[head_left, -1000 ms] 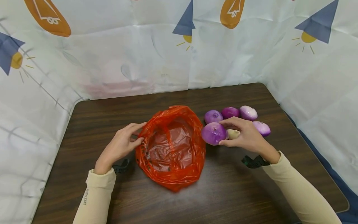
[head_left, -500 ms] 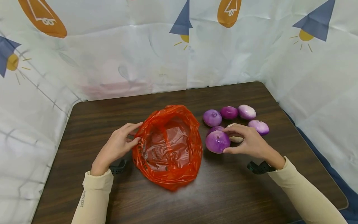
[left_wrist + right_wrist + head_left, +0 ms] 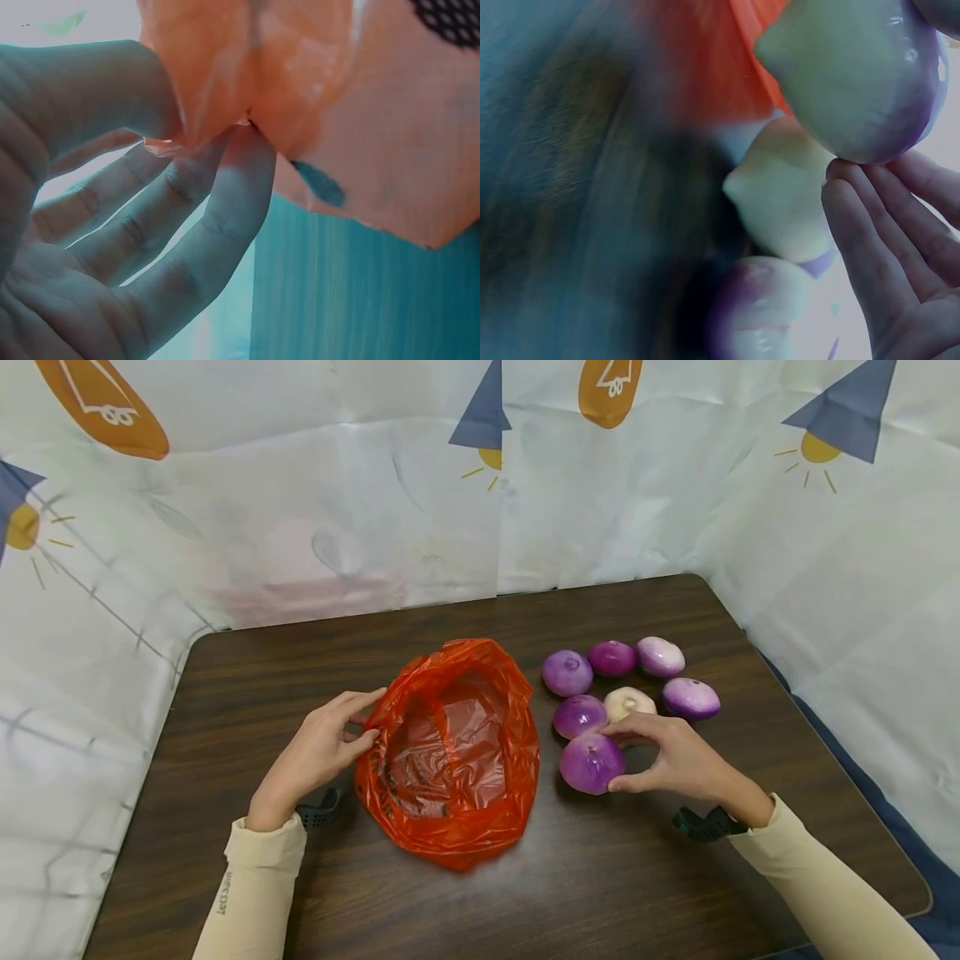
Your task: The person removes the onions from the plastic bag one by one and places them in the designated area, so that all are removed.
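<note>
My left hand (image 3: 315, 753) pinches the left rim of a red plastic bag (image 3: 461, 845), whose mouth gapes upward with no contents showing inside. In the left wrist view, thumb and fingertips hold the thin film (image 3: 262, 67). My right hand (image 3: 678, 762) holds a peeled purple onion (image 3: 591, 765) between thumb and fingers, right of the bag. From the right wrist, this onion (image 3: 855, 75) shows a pale side with a pointed end. Directly behind it sit a purple onion (image 3: 580, 716) and a whitish onion (image 3: 630, 702).
Farther back lie a violet onion (image 3: 567, 673), a dark magenta onion (image 3: 611, 658) and a pale onion (image 3: 661, 657). Another onion (image 3: 692, 698) sits at the right. Everything rests on a dark wooden table (image 3: 375, 910), with a patterned white curtain (image 3: 300, 510) around it.
My right hand has brought its onion away from the bag's right rim, rightward and closer to me, baring the purple and whitish onions behind. The left hand keeps its hold on the bag.
</note>
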A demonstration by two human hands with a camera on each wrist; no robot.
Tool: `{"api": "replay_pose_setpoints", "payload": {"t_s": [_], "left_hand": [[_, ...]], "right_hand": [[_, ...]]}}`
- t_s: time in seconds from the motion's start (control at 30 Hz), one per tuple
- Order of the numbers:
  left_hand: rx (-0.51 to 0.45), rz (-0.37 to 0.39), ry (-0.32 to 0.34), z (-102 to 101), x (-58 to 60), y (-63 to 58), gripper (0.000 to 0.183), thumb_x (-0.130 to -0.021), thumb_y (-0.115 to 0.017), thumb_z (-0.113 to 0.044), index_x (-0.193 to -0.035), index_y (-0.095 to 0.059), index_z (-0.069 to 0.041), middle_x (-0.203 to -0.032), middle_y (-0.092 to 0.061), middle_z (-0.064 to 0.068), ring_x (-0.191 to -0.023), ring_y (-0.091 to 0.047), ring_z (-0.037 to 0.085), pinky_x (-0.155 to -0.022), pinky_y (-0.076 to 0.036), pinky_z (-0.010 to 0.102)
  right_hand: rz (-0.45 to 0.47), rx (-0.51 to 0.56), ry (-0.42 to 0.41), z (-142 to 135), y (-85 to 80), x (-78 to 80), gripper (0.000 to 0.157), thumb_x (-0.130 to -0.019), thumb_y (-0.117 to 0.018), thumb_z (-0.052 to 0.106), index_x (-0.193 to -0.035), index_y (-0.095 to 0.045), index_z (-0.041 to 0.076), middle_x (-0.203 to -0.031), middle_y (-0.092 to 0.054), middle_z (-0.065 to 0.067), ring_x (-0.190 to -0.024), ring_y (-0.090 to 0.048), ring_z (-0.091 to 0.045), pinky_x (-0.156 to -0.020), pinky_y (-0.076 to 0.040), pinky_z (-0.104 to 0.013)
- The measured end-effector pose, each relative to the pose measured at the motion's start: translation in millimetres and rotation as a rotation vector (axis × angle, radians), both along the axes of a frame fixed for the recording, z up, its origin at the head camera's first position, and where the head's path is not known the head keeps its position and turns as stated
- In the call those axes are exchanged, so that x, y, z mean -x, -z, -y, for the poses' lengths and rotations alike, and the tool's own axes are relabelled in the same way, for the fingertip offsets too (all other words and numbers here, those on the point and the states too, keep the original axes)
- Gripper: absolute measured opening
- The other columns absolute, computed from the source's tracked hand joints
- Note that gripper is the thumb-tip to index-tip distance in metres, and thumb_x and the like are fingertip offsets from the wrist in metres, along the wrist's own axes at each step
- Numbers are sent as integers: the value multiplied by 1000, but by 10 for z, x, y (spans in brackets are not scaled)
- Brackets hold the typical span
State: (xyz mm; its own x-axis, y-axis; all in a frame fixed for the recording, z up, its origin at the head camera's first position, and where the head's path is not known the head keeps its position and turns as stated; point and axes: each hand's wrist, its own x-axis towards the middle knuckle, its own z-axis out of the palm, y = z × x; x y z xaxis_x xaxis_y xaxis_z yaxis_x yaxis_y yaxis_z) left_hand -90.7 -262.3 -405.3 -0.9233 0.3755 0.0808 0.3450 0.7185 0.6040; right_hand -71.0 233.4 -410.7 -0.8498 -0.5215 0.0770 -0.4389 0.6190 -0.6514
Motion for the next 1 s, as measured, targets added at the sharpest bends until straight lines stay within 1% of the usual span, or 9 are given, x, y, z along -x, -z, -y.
{"api": "replay_pose_setpoints", "payload": {"t_s": [0.17,0.47,0.67,1.0], "left_hand": [[-10,-1,7,-11,2,9,59,-97,-69,-6,-153,-51,-12,-136,-63,14,-107,-72,31,-83,-64,46],[-16,2,3,-56,10,27,59,-97,-68,-6,-153,-51,-12,-138,-62,14,-107,-71,31,-82,-64,44],[-12,-3,-6,-80,10,36,59,-97,-69,-6,-153,-52,-12,-138,-62,15,-107,-71,32,-81,-65,42],[-4,7,-15,-84,11,31,58,-98,-68,-7,-153,-51,-13,-138,-62,14,-107,-71,31,-81,-64,42]], "right_hand": [[2,-13,1,-41,74,-22,59,-72,-95,38,-122,-70,21,-119,-75,6,-105,-70,-1,-91,-62,-28],[15,-19,16,-93,178,-22,58,-73,-94,40,-122,-70,20,-119,-75,5,-104,-70,-1,-91,-62,-30],[44,-13,11,-106,207,-11,59,-73,-94,40,-123,-70,19,-120,-75,4,-104,-71,-2,-91,-62,-30],[57,-23,15,-123,261,16,57,-75,-93,38,-122,-70,17,-120,-75,2,-103,-71,-3,-90,-63,-31]]}}
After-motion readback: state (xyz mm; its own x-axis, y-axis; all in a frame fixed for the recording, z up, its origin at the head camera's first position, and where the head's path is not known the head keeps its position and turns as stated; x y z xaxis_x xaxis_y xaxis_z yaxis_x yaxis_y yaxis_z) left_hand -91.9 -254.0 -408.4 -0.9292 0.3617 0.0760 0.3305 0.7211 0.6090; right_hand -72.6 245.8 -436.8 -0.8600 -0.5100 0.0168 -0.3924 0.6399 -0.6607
